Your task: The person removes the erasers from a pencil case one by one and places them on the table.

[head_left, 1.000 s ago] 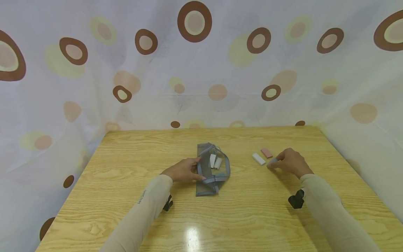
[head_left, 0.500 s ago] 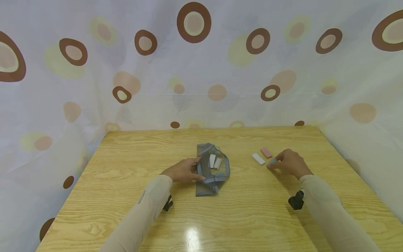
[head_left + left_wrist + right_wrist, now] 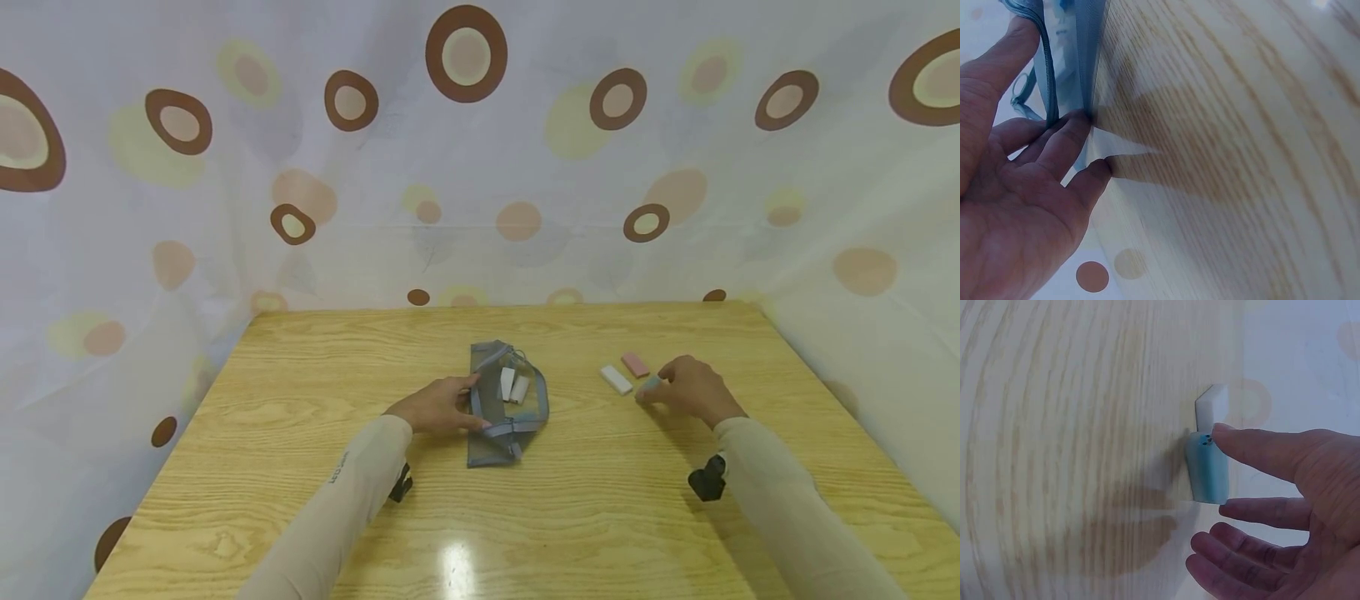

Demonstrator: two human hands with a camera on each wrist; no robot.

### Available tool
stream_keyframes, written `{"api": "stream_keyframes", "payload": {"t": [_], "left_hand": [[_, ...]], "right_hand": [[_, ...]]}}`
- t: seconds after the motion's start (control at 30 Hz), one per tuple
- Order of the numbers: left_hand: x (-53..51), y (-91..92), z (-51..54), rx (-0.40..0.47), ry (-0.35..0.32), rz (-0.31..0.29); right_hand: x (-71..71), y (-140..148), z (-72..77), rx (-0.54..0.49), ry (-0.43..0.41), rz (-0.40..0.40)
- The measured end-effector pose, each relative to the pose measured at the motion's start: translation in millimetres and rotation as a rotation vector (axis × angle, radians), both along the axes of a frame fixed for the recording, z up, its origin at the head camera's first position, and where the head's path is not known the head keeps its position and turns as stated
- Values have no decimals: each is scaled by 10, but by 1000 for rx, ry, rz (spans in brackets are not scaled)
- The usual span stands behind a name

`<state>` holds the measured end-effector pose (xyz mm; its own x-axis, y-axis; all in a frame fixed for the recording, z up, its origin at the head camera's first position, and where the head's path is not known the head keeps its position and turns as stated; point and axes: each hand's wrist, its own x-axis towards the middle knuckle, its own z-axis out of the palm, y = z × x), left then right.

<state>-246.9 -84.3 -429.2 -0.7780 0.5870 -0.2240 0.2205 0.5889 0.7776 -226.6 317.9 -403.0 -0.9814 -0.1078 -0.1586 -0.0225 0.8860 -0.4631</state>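
A grey-blue mesh zip pouch [image 3: 491, 446] lies mid-table with its mouth spread open; two whitish blocks [image 3: 507, 382] and something bluish show inside. My left hand [image 3: 435, 406] holds the pouch's left side between thumb and fingers; the left wrist view has the thumb and fingers on the zipped edge [image 3: 1049, 69]. Over to the right, my right hand [image 3: 693, 389] pinches a light-blue eraser [image 3: 1209, 469] by its ends between thumb and index finger, at the table surface. The other fingers of that hand are free. Beside it lie a white eraser [image 3: 617, 379] and a pink eraser [image 3: 635, 364].
The wooden table [image 3: 300, 358] ends at a hanging sheet [image 3: 480, 150] with brown and yellow circles at the back and both sides. Black camera mounts [image 3: 707, 477] sit under both wrists.
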Motion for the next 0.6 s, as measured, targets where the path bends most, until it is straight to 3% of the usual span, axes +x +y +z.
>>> {"api": "stream_keyframes", "payload": {"t": [0.33,0.6], "left_hand": [[2,-6,7,8,-1,-4],[-10,-8,-13,10,-8,-4]], "right_hand": [[-71,-75,150,37,47,20],[-113,-271,237,-2,81,41]]}}
